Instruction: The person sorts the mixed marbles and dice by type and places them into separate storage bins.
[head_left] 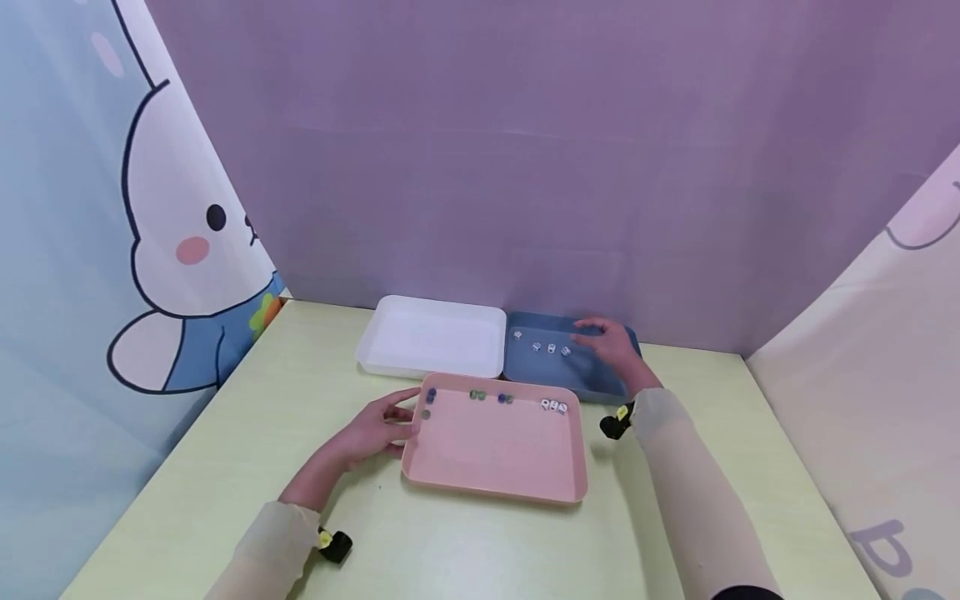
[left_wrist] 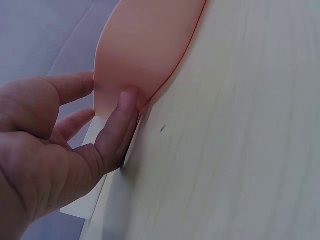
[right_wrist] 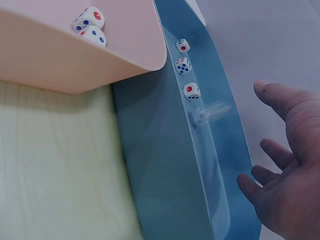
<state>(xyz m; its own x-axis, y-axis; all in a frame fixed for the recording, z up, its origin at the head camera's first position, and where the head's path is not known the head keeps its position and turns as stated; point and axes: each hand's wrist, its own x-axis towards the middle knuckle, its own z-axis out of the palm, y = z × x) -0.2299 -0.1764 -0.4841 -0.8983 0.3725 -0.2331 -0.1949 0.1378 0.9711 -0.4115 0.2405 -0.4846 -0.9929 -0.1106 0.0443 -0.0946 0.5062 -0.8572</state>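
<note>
My right hand [head_left: 609,343] is over the right part of the blue tray [head_left: 600,387], fingers apart and nothing held in them. Several white dice [head_left: 551,348] lie in a row in that tray, left of the fingertips. In the right wrist view, one die [right_wrist: 202,116] nearest the hand is blurred, as if moving. My left hand [head_left: 375,429] rests its fingertips against the outer left wall of the pink tray [head_left: 495,483]. Inside the pink tray are three white dice [head_left: 553,406] at the back right, and small green pieces [head_left: 477,394] and dark blue pieces [head_left: 431,393].
A white tray [head_left: 435,333] stands at the back, left of the blue one. The pink tray's back edge overlaps both in the head view. A purple curtain [head_left: 525,167] hangs behind the pale wooden table [head_left: 480,550].
</note>
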